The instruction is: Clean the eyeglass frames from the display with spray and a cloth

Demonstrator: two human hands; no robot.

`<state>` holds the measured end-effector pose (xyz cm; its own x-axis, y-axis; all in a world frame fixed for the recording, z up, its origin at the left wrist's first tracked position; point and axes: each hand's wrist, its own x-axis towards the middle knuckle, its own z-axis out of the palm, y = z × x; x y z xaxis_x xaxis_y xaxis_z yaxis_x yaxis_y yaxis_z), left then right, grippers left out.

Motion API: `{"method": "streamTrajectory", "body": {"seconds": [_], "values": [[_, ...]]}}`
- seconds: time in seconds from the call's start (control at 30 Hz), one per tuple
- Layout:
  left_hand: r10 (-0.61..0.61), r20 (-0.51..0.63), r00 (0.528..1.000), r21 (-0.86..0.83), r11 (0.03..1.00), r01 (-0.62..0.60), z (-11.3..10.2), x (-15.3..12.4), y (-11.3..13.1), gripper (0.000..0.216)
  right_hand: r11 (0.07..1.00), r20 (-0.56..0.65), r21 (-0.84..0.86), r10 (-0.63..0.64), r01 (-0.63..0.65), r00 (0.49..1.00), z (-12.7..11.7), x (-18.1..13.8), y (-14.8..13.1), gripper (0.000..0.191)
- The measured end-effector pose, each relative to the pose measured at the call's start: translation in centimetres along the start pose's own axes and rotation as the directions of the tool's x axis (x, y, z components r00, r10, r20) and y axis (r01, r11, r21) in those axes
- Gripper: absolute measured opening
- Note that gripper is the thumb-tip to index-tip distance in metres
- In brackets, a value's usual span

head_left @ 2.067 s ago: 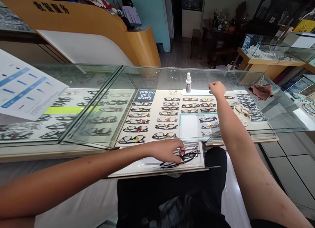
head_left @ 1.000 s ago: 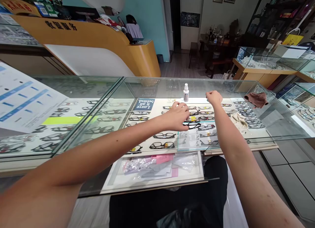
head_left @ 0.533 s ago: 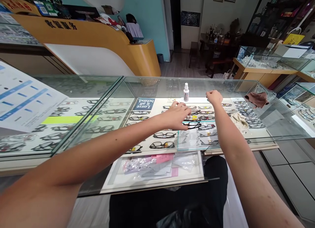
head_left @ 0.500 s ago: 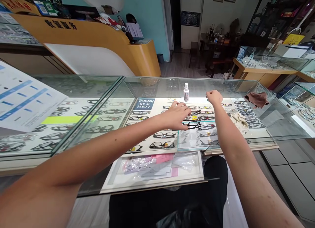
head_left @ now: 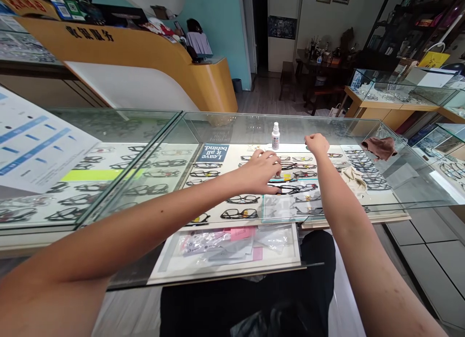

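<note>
My left hand [head_left: 262, 172] reaches over the glass counter, palm down, its fingers bent and spread apart from the thumb. Against the thumb tip lies a pair of black-framed eyeglasses [head_left: 289, 189]; the fingers do not close round it. Farther right, my right hand [head_left: 317, 144] is curled closed above the counter's far part. Whatever its fingers hold, if anything, is hidden. Between the two hands, a little beyond them, a small white spray bottle [head_left: 275, 136] stands upright. A crumpled cream cloth [head_left: 353, 180] lies right of my right forearm.
Rows of eyeglasses [head_left: 240, 214] show inside the glass display case [head_left: 225, 120]. Below, an open drawer [head_left: 169, 264] contains plastic bags and papers. A brown cloth [head_left: 379, 148] lies at the right, a printed sheet [head_left: 39, 148] stands at the left. Beyond is a cashier counter [head_left: 214, 85].
The black eyeglasses have shifted slightly right and toward me at my left thumb. My left hand has barely moved, and my right hand stays closed in place.
</note>
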<state>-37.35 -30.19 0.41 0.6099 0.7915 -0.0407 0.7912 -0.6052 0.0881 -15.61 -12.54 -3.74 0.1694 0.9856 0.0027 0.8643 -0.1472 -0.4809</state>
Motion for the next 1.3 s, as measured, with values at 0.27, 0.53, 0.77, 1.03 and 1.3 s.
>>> {"method": "streamTrajectory", "body": {"seconds": [0.27,0.53,0.77,1.03,1.3], "values": [[-0.019,-0.058,0.998,-0.007,1.0,0.019,0.5,0.0,0.4,0.034,1.0,0.001,-0.002,0.0,0.0,1.0,0.0,0.0,0.0,0.033],[-0.071,-0.091,0.993,-0.006,0.997,0.071,0.6,0.1,0.3,0.025,1.0,0.008,-0.001,-0.003,0.003,1.0,0.1,0.1,0.1,0.032],[-0.004,-0.178,0.984,-0.037,0.999,-0.003,1.6,-0.2,0.5,0.006,1.0,0.002,0.0,-0.009,0.009,1.0,0.2,0.3,0.2,0.033],[0.011,-0.22,0.975,-0.039,0.999,-0.021,2.5,-0.3,0.9,0.018,1.0,-0.001,-0.002,-0.01,0.01,1.0,0.2,0.3,0.2,0.031],[-0.058,-0.231,0.971,-0.148,0.989,0.024,0.8,-0.5,1.0,0.014,1.0,0.001,-0.004,-0.005,0.005,1.0,0.2,0.4,0.2,0.032]]}}
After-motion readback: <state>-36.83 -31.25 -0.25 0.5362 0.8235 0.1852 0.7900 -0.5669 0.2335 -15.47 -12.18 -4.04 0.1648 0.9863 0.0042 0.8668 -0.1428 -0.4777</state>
